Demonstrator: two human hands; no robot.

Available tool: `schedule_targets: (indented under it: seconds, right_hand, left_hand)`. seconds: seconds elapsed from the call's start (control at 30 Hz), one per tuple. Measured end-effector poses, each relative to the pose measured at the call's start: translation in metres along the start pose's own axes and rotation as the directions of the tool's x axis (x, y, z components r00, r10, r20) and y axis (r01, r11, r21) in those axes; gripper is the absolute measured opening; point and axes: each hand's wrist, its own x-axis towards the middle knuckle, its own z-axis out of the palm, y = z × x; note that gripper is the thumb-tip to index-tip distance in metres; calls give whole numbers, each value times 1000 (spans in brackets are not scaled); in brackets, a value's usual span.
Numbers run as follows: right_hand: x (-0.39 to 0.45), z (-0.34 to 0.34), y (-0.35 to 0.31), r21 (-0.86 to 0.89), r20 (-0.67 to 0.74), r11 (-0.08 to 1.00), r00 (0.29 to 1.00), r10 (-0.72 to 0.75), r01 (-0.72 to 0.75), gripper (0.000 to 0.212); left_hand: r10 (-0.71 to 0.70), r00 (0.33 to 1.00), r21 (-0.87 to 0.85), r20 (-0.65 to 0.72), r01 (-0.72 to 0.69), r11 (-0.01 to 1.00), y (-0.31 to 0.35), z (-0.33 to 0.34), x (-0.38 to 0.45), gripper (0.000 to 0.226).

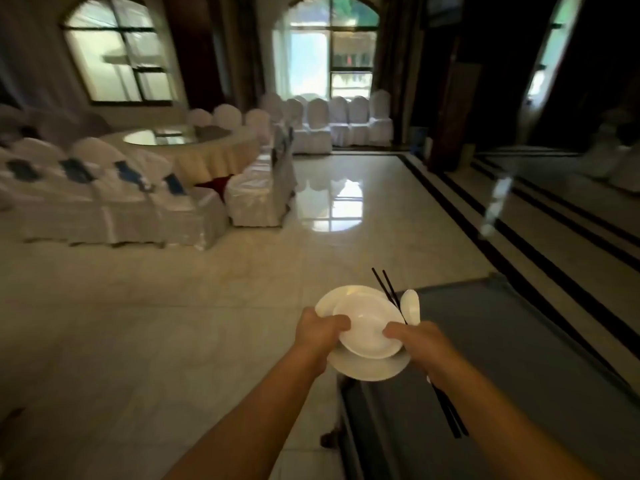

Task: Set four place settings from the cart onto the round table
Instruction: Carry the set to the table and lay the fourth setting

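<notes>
I hold a white plate point(367, 370) with a smaller white bowl point(367, 332) resting on it, low in the middle of the view. My left hand point(320, 329) grips their left rim, thumb over the bowl's edge. My right hand point(414, 341) grips the right rim and also pinches a pair of black chopsticks point(386, 289) and a white spoon point(411, 304) against it. The grey cart point(502, 375) lies below and to the right of the dishes. The round table point(211, 150) with a yellow cloth and glass turntable stands far off at the upper left.
White-covered chairs point(114, 199) with blue bows ring the near side of the round table. Another row of covered chairs point(332, 126) stands under the far window. Glossy tiled floor point(207, 306) stretches between me and the table. Dark floor borders run along the right.
</notes>
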Motion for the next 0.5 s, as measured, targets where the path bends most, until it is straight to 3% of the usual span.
schedule_targets:
  seconds: [0.1, 0.3, 0.5]
  right_hand:
    - [-10, 74, -34, -64, 155, 993, 984, -85, 96, 32]
    - [-73, 225, -77, -199, 405, 950, 903, -143, 240, 36]
    - [-181, 396, -81, -220, 662, 905, 737, -136, 364, 39]
  left_hand:
    - [60, 987, -96, -151, -75, 993, 11, -83, -18, 36]
    - [69, 896, -192, -439, -168, 967, 15, -242, -78, 49]
    - [17, 713, -193, -701, -213, 958, -10, -417, -168, 58]
